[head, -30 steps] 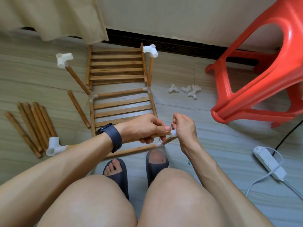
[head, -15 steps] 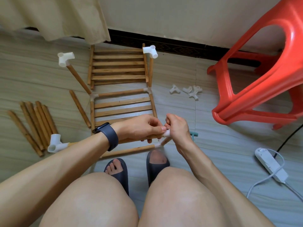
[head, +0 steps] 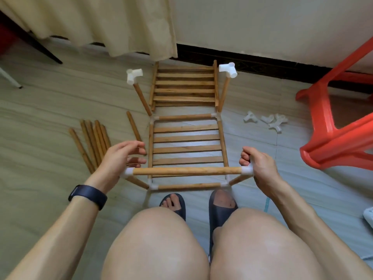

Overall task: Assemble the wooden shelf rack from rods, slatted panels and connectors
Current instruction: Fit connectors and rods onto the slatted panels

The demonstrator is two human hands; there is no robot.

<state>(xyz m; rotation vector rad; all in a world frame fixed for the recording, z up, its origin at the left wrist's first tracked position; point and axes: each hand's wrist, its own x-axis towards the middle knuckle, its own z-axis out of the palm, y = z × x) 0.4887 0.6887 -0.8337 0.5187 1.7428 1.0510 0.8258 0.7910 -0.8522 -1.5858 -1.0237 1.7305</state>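
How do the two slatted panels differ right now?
The near panel sits inside a frame of rods and connectors; the far panel lies outside it by the wall. The near panel's slats show wide gaps; the far panel's look closer packed. Both are wooden, slats running crosswise.

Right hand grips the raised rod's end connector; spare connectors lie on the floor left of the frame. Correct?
No: the head view shows the spare connectors right of the frame, by the red stool. The right hand does grip the raised rod's end connector.
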